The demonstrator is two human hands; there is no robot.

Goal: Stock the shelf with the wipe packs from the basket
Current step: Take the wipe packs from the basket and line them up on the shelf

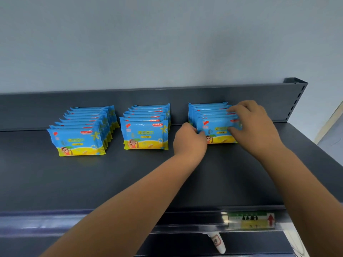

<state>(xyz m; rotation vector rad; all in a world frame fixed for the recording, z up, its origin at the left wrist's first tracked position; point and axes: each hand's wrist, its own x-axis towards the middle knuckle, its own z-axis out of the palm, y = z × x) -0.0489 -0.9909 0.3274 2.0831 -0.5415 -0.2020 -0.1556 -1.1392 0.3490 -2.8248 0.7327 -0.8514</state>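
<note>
While the left hand [189, 140] curls its fingers round the lower left corner of the front wipe pack [217, 129], the right hand [254, 125] grips the same pack from the other side, its fingers draped over the top right edge and its thumb pressed on the printed face. That pack stands upright on its lower edge at the head of the right row [207, 108], touching the pack behind it, and the row runs back toward the raised back panel [55, 110]. Both bare forearms reach up from the bottom of the view across the dark grey shelf [92, 179]. Just left of the left hand, with a gap between, stands the middle row [145, 134] of upright packs, and well beyond it the left row [78, 141], the longest, comes nearest the front and slants a little toward the right at the back. Every pack is blue above and yellow below, with a cartoon figure at its lower left. Along the shelf's front edge runs a clear price rail [55, 223] holding a green and yellow label [250, 220] with a red arrow, and a white tag [217, 242] hangs beneath it. A perforated upright post [295, 101] closes the back panel's right end, against a pale blue-grey wall [148, 43].
</note>
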